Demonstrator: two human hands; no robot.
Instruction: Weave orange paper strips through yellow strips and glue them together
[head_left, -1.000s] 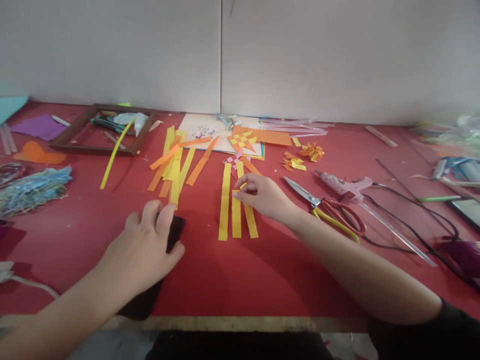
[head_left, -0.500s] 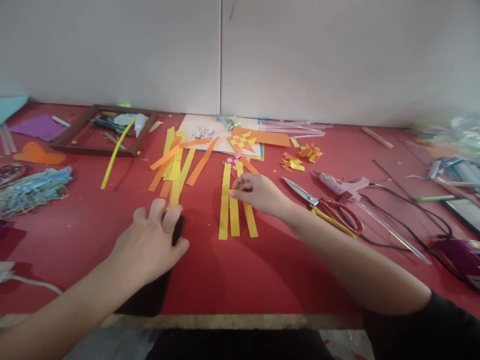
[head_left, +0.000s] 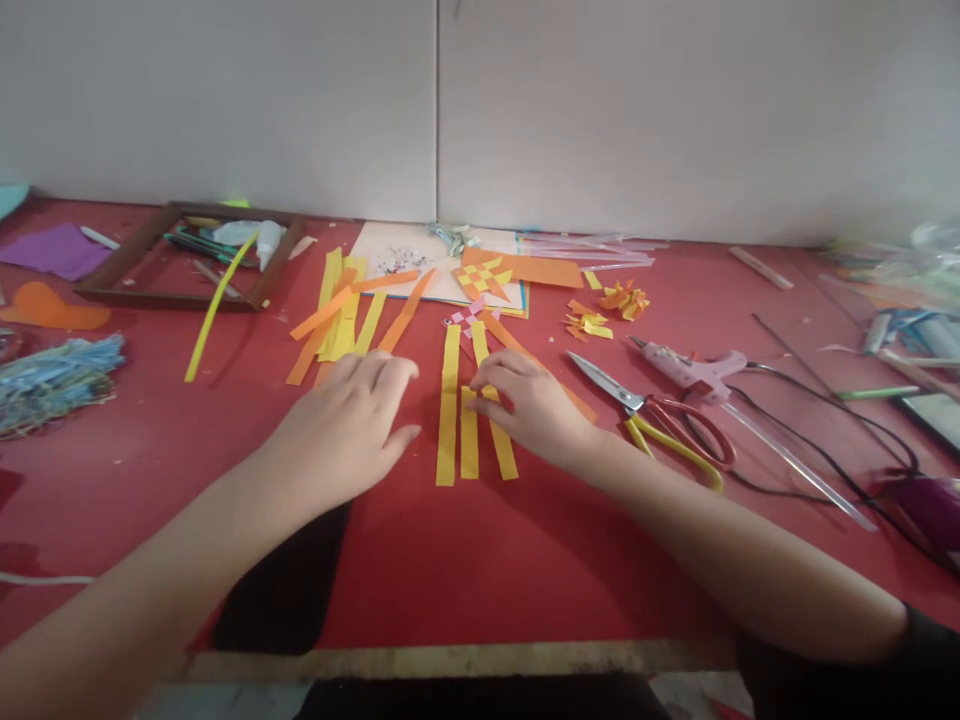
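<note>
Now farther from the surface's near edge [head_left: 450, 659], my open, seemingly empty left hand [head_left: 349, 425] joins my right hand [head_left: 531, 405], whose hold I can't tell, at the yellow strips [head_left: 448, 420].

Left yellow strip [head_left: 448, 408] long, flat; middle yellow strip [head_left: 469, 436] just beside; right yellow strip [head_left: 503, 450] slanted, partly hidden.

Matt, smooth-looking paper makes up the yellow strips [head_left: 448, 420], the orange strips [head_left: 322, 313] and the wide orange sheet [head_left: 544, 269], while the red tabletop [head_left: 525, 570] has a smooth, faintly shiny face and a rough, wood-like front edge [head_left: 480, 660]. The scissors [head_left: 634, 403] pair bright metal blades [head_left: 602, 382] with plastic-looking handles [head_left: 711, 424]; the pink glue gun [head_left: 697, 375] looks like smooth plastic, its rod [head_left: 799, 467] clear and glossy, and the brown frame [head_left: 169, 300] looks wooden.
</note>
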